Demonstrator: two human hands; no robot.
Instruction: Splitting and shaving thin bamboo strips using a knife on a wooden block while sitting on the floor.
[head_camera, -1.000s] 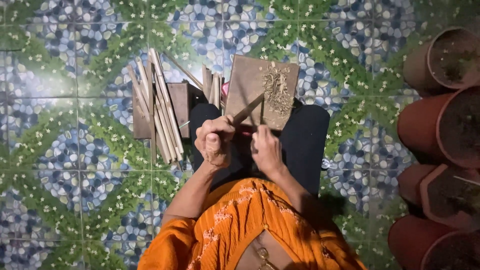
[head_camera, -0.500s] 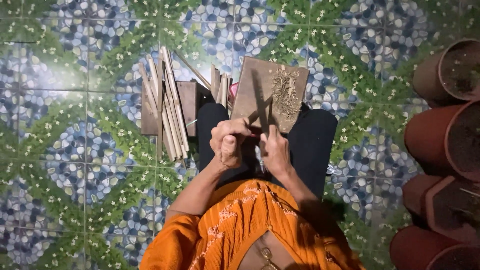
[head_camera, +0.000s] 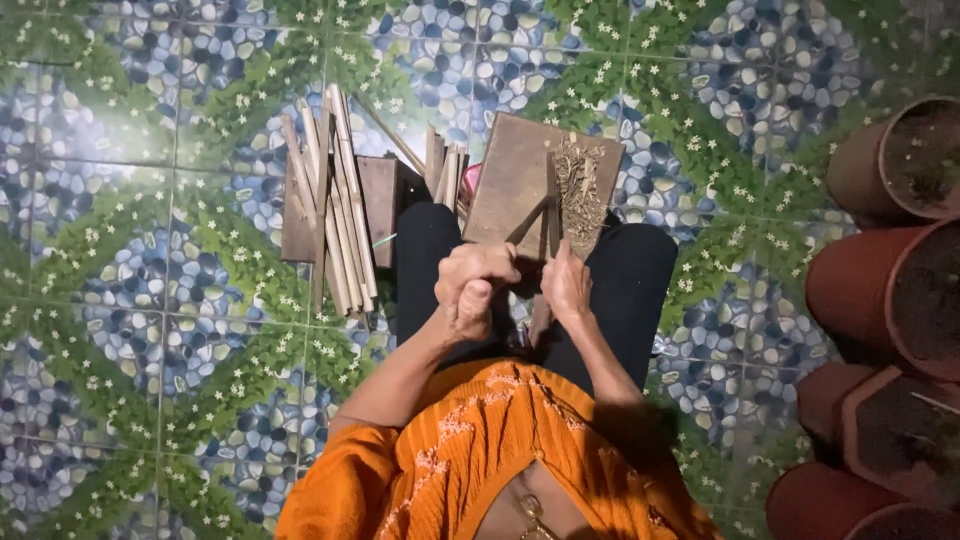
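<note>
I sit on the floor with my legs in black trousers stretched forward. My right hand (head_camera: 567, 285) grips a thin bamboo strip (head_camera: 552, 200) that stands nearly upright over a brown wooden board (head_camera: 505, 175). My left hand (head_camera: 475, 290) is curled into a fist just left of the strip. What it holds is hidden by its fingers. A pile of pale shavings (head_camera: 580, 185) lies on the right part of the board.
A bundle of long bamboo strips (head_camera: 335, 210) lies over a small wooden block (head_camera: 380, 195) to the left of my legs. Several terracotta pots (head_camera: 880, 280) are stacked along the right edge. The floor has blue pebble and green leaf tiles (head_camera: 150, 300).
The bamboo strip has swung from a slant toward the upper right to nearly upright. Both hands have shifted a little to the right and closer together.
</note>
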